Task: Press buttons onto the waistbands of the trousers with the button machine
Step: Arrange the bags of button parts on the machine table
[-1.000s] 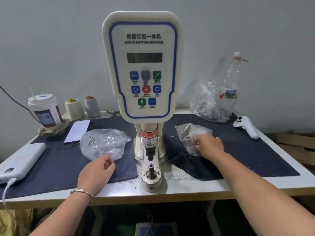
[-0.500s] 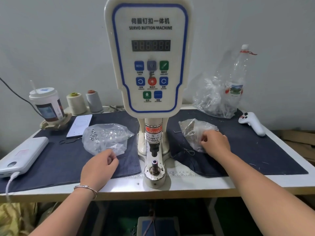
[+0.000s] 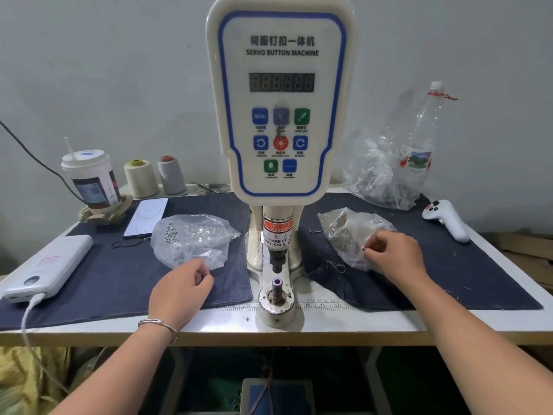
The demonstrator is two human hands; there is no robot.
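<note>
While the button machine (image 3: 281,121) stands upright, left hand (image 3: 179,290) grip pinching a small part, right hand (image 3: 395,257) grip pinching a plastic bag (image 3: 347,232).

The button machine (image 3: 281,115) rises mid-counter (image 3: 344,323), splitting it. A clear bag (image 3: 191,239) sits on the left cloth, another bag (image 3: 350,232) on the right; open denim lies beside both, and the counter's front strip stays bare.

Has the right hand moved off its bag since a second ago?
No. The right hand still sits at the near right edge of the bag beside the machine, fingers curled at the plastic; the view shift comes from the camera.
</note>
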